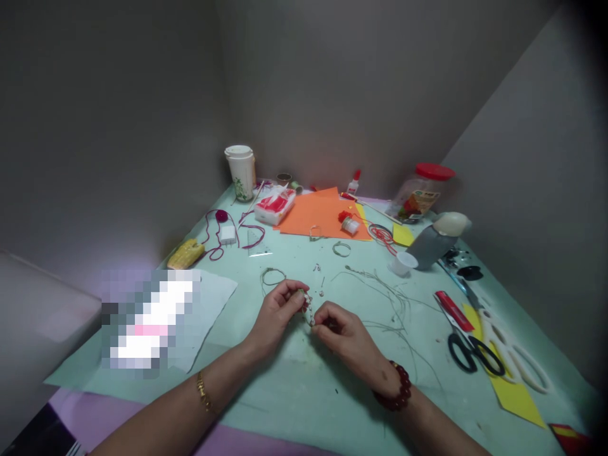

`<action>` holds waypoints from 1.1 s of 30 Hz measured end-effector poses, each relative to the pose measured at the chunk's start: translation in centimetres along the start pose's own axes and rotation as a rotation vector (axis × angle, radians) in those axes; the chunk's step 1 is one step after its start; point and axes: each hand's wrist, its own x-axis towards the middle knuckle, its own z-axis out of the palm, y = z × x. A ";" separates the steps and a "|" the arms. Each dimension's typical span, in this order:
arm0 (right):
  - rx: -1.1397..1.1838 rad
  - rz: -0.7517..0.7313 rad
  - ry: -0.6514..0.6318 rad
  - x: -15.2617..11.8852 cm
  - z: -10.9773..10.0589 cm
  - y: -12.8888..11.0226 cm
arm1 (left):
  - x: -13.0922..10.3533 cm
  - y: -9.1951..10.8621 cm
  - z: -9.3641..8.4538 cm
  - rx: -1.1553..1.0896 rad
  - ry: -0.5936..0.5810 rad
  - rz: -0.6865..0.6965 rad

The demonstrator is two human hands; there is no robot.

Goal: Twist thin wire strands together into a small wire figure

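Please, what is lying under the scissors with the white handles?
Yellow paper shows under the white scissors, and part of the green table cover too. Whatever lies directly beneath the handles is covered, so I cannot see it.

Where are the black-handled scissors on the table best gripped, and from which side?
Probably by the black handle loops, with the right hand coming from the near side: the loops lie toward the person, the blades point away, and white-handled scissors crowd the right.
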 end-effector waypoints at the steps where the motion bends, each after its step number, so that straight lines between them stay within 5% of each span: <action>1: 0.000 0.003 -0.001 0.0 0.0 -0.1 | 0.0 0.0 0.0 -0.002 0.001 0.000; 33: -0.046 0.037 -0.044 0.1 0.0 0.2 | 0.1 -0.1 -0.1 -0.020 0.047 -0.060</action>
